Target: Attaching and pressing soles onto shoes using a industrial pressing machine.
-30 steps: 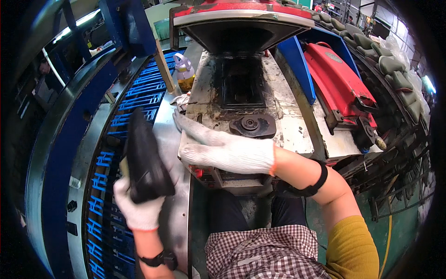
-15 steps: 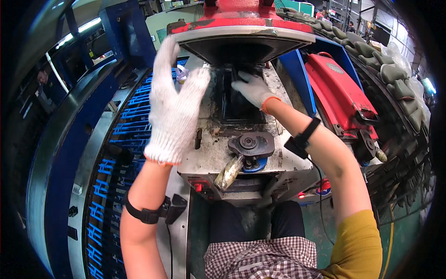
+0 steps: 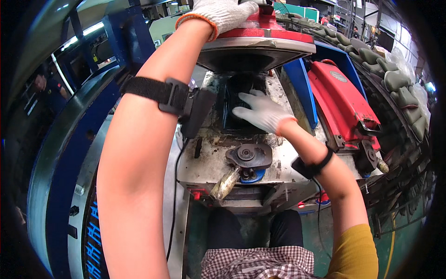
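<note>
My gloved left hand (image 3: 225, 16) reaches up to the raised red lid (image 3: 283, 35) of the press. Its fingers wrap over the lid's top, partly cut off by the upper edge. Below the lid, my gloved right hand (image 3: 265, 111) hovers over or rests on the black plate (image 3: 232, 122) set in the worn white table. Its fingers are spread, with nothing seen in them; contact with the plate cannot be made out. In front of the plate sits a dark metal clamp (image 3: 251, 156) with a tape-wrapped handle (image 3: 225, 183).
At right stand a blue guard (image 3: 301, 90) and a second red lid (image 3: 341, 100), beside a rack of grey-green moulded pieces (image 3: 395, 81). Left is a blue machine frame (image 3: 55, 153) with blue bars (image 3: 93, 246). Cables hang from both arm straps.
My left hand has risen from beside the black plate onto the top of the red lid. My right hand has drawn slightly nearer and to the right, its fingers still spread.
</note>
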`<state>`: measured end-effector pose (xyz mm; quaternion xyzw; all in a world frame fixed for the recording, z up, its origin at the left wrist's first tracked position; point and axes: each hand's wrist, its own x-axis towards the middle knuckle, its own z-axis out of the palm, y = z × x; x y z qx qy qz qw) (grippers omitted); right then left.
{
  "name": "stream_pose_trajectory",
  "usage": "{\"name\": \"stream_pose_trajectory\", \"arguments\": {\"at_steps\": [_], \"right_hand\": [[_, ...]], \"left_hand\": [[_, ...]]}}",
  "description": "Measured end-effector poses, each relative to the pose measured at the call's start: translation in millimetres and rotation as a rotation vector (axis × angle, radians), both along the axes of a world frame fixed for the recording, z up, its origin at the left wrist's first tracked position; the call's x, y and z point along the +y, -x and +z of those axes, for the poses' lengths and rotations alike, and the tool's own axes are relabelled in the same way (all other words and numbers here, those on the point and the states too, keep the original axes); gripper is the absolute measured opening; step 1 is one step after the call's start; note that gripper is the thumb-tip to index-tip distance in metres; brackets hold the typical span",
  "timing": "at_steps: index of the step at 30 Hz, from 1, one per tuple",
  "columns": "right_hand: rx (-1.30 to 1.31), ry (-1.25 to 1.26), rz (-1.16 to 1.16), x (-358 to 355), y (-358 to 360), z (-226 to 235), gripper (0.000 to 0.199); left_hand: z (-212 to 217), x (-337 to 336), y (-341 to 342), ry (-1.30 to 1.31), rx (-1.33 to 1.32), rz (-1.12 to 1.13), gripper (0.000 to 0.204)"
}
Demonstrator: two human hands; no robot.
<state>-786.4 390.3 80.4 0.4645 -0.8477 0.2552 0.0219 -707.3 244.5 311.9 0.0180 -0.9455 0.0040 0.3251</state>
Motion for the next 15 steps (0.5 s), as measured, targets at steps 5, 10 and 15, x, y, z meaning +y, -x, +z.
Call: {"name": "stream_pose_trajectory", "arguments": {"at_steps": [5,10,15], "right_hand": [[-0.621,0.487,0.24,112.3,-104.7,-5.7,0.037],[-1.486,0.511,0.291,124.6,-176.1,-108.5,0.049],[-2.032,0.726,0.69,81.1,-202.1,-144.2,0.063]], "left_hand": [[-3.0,-4.7,-8.2,0.297,-0.166,-0.024,0.058],[-47.5,35.3,-0.4,-0.345,-0.619,-0.172,0.063],[-123.7,35.3,-14.9,-0.653,-0.89,-0.217,0.051]]}}
